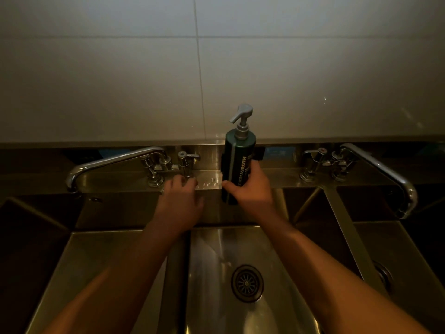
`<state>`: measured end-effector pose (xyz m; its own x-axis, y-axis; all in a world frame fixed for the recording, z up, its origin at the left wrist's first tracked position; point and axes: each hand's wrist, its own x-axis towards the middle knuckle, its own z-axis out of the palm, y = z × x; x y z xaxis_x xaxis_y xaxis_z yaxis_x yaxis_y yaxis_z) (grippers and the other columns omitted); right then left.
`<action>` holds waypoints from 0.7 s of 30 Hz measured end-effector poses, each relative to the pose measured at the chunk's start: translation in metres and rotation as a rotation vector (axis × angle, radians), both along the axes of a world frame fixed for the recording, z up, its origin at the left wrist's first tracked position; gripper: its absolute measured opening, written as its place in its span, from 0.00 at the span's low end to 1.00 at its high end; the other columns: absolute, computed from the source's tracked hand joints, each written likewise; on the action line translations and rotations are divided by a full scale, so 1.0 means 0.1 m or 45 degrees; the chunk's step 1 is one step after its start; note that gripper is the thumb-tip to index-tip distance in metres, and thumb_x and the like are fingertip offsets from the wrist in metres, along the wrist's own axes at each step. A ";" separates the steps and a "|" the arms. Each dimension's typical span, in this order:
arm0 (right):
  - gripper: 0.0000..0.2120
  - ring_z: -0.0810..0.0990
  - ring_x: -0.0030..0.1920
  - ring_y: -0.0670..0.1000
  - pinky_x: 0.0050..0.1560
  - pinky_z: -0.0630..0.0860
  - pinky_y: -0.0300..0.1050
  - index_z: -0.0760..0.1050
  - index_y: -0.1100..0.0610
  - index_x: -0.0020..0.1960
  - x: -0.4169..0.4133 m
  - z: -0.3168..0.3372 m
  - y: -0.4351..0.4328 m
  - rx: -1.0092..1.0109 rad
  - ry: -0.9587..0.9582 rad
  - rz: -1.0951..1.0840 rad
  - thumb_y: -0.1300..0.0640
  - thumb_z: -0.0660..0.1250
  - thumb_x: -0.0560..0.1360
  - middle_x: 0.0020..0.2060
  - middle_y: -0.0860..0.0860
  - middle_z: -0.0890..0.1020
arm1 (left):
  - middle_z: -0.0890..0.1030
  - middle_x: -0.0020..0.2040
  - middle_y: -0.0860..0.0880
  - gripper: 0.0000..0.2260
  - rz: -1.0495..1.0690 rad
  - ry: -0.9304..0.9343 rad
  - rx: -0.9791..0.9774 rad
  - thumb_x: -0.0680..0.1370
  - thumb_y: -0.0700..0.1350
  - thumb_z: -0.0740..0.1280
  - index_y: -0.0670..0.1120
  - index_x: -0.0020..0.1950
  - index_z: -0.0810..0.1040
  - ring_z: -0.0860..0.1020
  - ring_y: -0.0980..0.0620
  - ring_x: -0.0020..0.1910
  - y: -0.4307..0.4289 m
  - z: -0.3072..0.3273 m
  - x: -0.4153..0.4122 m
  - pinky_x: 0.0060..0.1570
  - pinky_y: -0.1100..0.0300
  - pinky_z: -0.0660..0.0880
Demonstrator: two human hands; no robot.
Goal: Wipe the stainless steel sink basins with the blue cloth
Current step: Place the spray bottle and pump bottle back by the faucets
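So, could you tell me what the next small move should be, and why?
Probably slide the left hand rightward across the wet ledge, since droplets glisten there and the right hand grips the pump bottle beside them; no blue cloth is visible.

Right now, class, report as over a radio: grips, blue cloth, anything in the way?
Right grip holds green pump bottle. Left grip on rear ledge, fingers curled. Blue cloth not in view. Middle basin directly below.

Right hand (250, 189) grips green pump bottle (239, 150) upright at sink ledge (209, 179). Left hand (180, 201) rests on ledge beside left faucet (115, 162). Drain (247, 283) in basin (216, 261) below.
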<state>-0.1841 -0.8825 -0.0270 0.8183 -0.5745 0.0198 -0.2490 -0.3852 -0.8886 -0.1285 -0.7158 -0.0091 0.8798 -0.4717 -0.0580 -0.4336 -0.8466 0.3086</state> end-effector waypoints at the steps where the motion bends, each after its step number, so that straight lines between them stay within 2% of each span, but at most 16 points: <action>1: 0.30 0.77 0.61 0.51 0.59 0.75 0.48 0.69 0.52 0.64 -0.02 0.03 0.08 0.008 -0.001 0.003 0.53 0.78 0.66 0.59 0.51 0.79 | 0.65 0.69 0.44 0.23 -0.005 -0.016 0.000 0.76 0.53 0.65 0.49 0.70 0.67 0.62 0.44 0.69 0.08 0.02 -0.01 0.64 0.48 0.70; 5: 0.30 0.77 0.60 0.50 0.54 0.72 0.42 0.69 0.51 0.64 -0.07 0.10 0.46 -0.004 0.030 0.046 0.53 0.78 0.66 0.59 0.49 0.79 | 0.64 0.70 0.45 0.23 0.001 0.009 -0.020 0.76 0.54 0.65 0.50 0.70 0.67 0.61 0.45 0.70 0.43 0.11 0.00 0.64 0.46 0.69; 9: 0.31 0.78 0.59 0.50 0.58 0.75 0.47 0.69 0.51 0.64 -0.09 0.17 0.94 0.001 0.053 0.049 0.54 0.78 0.65 0.58 0.49 0.79 | 0.64 0.69 0.46 0.22 -0.032 0.045 -0.022 0.75 0.54 0.64 0.51 0.68 0.67 0.61 0.45 0.70 0.86 0.17 0.07 0.64 0.47 0.68; 13: 0.31 0.77 0.55 0.45 0.50 0.72 0.37 0.68 0.49 0.65 -0.14 0.20 1.49 0.007 0.037 0.046 0.54 0.78 0.66 0.56 0.46 0.78 | 0.62 0.71 0.46 0.23 -0.084 0.063 -0.015 0.76 0.53 0.65 0.52 0.70 0.66 0.59 0.45 0.72 1.35 0.18 0.13 0.67 0.46 0.67; 19: 0.32 0.78 0.60 0.49 0.59 0.76 0.49 0.67 0.49 0.66 -0.17 0.23 2.10 -0.011 0.081 -0.010 0.53 0.78 0.66 0.60 0.48 0.79 | 0.64 0.70 0.47 0.22 -0.146 0.016 -0.005 0.77 0.54 0.64 0.53 0.70 0.66 0.60 0.46 0.71 1.97 0.21 0.19 0.67 0.47 0.66; 21: 0.31 0.78 0.59 0.49 0.59 0.76 0.49 0.68 0.49 0.65 -0.17 0.25 2.23 -0.029 0.096 -0.014 0.52 0.78 0.66 0.59 0.48 0.79 | 0.64 0.70 0.47 0.22 -0.147 0.008 0.000 0.76 0.55 0.64 0.52 0.69 0.66 0.60 0.46 0.70 2.12 0.22 0.20 0.66 0.48 0.67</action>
